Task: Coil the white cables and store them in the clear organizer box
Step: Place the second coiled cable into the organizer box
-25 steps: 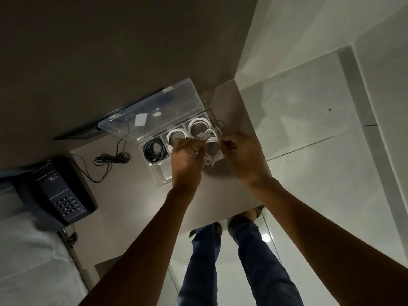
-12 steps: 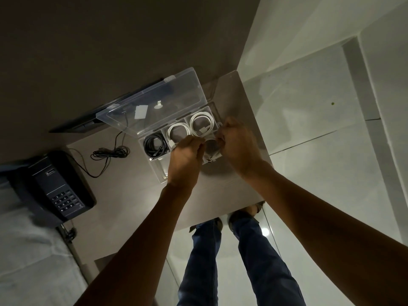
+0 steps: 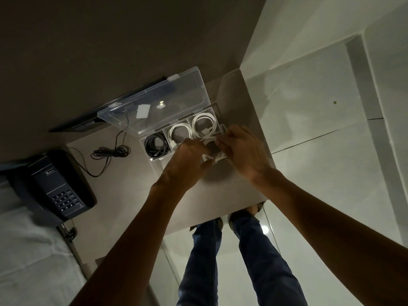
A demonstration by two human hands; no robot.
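My left hand point(image 3: 187, 160) and right hand point(image 3: 242, 151) meet at the centre of the frame, over the near right part of the clear organizer box point(image 3: 154, 164). Between them I hold a coiled white cable point(image 3: 210, 149); the fingers of both hands curl round its loops, and my hands hide most of the compartment below, so I cannot tell whether the coil touches the box floor.

Just above my hands, two more white coils point(image 3: 204, 124) lie in the far row: one in the rightmost compartment, one in the middle compartment beside it. Left of those, a black cable coil point(image 3: 155, 145) fills the next compartment. The box's clear lid point(image 3: 154, 104) stands open, tilted toward the upper left.

The box sits on the bench point(image 3: 123, 191). At the left of the frame a dark telephone point(image 3: 57, 188) rests on the bench, with a thin black cord point(image 3: 110, 151) bunched between it and the box. My jeans point(image 3: 260, 261) and shoes show at the lower middle, over a pale tiled floor point(image 3: 331, 162).
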